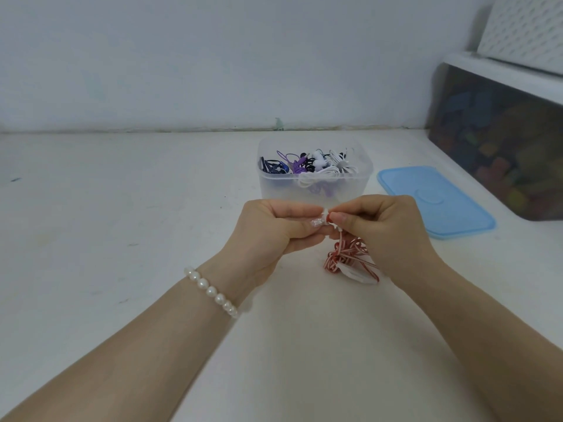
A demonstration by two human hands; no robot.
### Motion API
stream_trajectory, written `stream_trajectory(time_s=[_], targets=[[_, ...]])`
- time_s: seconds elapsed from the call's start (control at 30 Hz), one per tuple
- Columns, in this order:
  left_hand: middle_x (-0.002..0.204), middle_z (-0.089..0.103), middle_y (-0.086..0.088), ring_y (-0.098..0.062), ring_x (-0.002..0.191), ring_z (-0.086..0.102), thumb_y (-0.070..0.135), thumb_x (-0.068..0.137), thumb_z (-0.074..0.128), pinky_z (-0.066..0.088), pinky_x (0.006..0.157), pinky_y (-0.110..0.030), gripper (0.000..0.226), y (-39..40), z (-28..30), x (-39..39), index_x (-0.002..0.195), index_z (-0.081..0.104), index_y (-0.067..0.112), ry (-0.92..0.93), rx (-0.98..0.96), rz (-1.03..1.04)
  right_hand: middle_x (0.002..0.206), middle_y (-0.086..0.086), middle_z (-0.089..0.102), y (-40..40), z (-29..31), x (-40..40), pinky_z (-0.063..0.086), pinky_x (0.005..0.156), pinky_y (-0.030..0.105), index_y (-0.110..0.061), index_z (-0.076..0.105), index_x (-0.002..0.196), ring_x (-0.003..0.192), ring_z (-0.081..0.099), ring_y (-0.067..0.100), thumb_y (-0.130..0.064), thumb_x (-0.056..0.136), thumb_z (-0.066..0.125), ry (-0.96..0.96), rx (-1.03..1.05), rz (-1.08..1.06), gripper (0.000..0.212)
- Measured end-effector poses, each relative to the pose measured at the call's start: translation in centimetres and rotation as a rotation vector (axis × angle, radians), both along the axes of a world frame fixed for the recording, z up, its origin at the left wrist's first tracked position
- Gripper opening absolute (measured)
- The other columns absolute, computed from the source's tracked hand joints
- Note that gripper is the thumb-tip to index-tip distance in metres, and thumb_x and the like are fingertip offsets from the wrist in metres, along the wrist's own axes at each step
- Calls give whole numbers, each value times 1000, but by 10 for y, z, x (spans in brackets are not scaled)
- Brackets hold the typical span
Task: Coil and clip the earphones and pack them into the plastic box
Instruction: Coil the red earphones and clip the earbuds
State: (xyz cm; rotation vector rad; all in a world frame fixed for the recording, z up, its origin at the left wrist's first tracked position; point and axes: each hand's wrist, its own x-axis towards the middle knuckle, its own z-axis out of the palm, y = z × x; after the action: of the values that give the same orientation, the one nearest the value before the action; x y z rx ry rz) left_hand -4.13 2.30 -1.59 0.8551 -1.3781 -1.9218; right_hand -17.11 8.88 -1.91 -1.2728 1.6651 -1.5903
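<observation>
Both forearms reach forward over the white surface (122, 208), hands meeting just in front of the plastic box (313, 181). The left hand (274, 229) and right hand (384, 229) each curl their fingers (304, 213), pinching the end of the red-and-white earphones (350, 257); the tangled cable hangs below the right hand's fingers.

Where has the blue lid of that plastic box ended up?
In the head view, the blue lid lies flat on the white table, right of the open plastic box and in front of a dark bin.
</observation>
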Motion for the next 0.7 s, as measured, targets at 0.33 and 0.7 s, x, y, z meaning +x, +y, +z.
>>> stream_trajectory(time_s=[0.33,0.7], targets=[[69,71,-15,-22,66,70,-11,77,60,58,69,-25,14,1,0,-2,79,68,0,21,28,15,55,-8,68,-1,-6,1,54,60,20,-27,68,62,54,64,8,0,75,70,124,-12,-66,29],[67,71,-9,-17,64,70,-12,78,59,58,70,-25,14,4,1,-6,82,66,0,113,71,103,55,-12,66,-2,-8,12,51,61,14,-27,67,67,58,65,3,-4,78,68,148,-89,-209,26]])
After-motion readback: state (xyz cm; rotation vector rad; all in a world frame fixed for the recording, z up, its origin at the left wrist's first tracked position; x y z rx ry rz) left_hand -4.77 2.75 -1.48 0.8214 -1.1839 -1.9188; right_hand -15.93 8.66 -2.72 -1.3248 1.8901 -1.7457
